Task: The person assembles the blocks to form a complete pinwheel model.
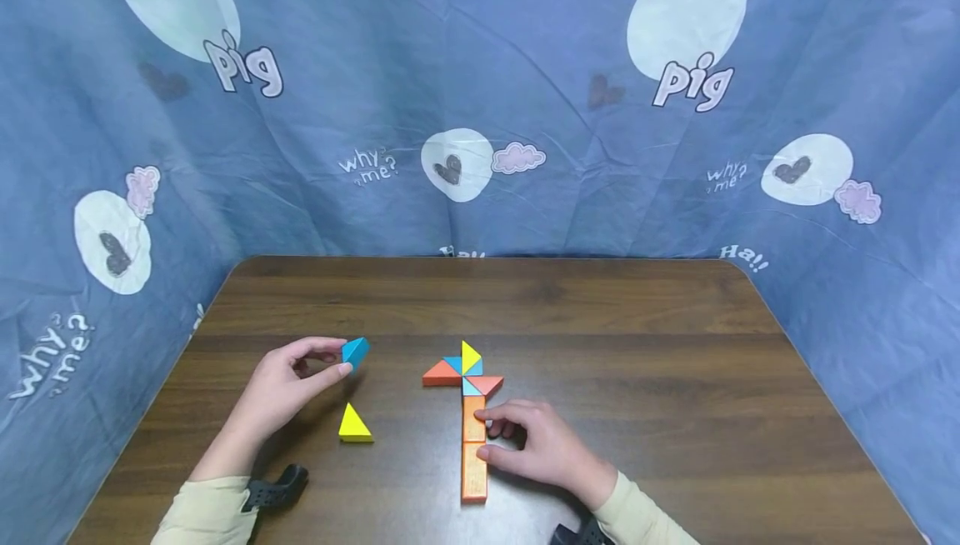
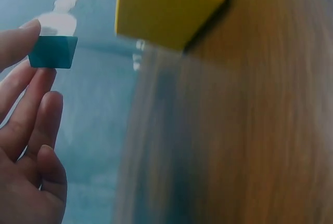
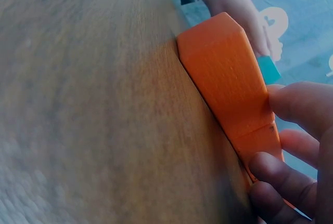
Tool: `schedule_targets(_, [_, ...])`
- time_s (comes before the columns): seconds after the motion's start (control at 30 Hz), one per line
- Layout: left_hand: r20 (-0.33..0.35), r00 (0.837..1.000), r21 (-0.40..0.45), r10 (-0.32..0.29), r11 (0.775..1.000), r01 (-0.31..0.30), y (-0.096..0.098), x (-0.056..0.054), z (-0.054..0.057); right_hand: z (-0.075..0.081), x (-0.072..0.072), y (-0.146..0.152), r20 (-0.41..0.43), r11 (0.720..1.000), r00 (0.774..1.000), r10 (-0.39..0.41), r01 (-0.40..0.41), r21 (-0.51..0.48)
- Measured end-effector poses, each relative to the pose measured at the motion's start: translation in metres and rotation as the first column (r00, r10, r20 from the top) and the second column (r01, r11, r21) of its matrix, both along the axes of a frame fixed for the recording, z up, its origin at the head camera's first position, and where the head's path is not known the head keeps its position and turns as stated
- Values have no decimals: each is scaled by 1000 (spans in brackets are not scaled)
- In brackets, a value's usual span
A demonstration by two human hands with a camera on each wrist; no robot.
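My left hand (image 1: 288, 374) pinches a blue triangular block (image 1: 356, 353) between thumb and fingers, raised above the table. In the left wrist view the same block (image 2: 53, 52) sits at the fingertips. A yellow triangular block (image 1: 354, 426) rests on the table below that hand. My right hand (image 1: 543, 449) touches two orange rectangular blocks (image 1: 474, 474), laid end to end, along their right side. Its thumb is at the nearer block and its index finger at the farther one. Beyond them lies a pinwheel of triangular blocks: yellow (image 1: 469, 358), blue and red (image 1: 442, 374).
The brown wooden table (image 1: 675, 345) carries all the blocks. Behind it and along both sides hangs a blue printed cloth (image 1: 480, 70). Each wrist wears a black band (image 1: 277, 488).
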State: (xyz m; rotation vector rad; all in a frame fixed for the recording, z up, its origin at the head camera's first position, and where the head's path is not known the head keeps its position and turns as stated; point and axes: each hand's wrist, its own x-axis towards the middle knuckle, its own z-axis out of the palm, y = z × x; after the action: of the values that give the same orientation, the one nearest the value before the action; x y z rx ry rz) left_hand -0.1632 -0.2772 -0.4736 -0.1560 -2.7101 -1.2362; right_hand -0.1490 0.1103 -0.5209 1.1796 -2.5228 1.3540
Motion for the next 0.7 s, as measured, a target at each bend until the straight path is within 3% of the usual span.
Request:
schedule_targets(0.4, [50,995,15,-82,997,81,34,1,15,-1,-1,0,-11,1000,1000,0,0,8])
schedule_targets(0.7, [90,989,-2,-121,993,122,59,3,15,-1,-2,0,-12,1000,1000,7,-7,4])
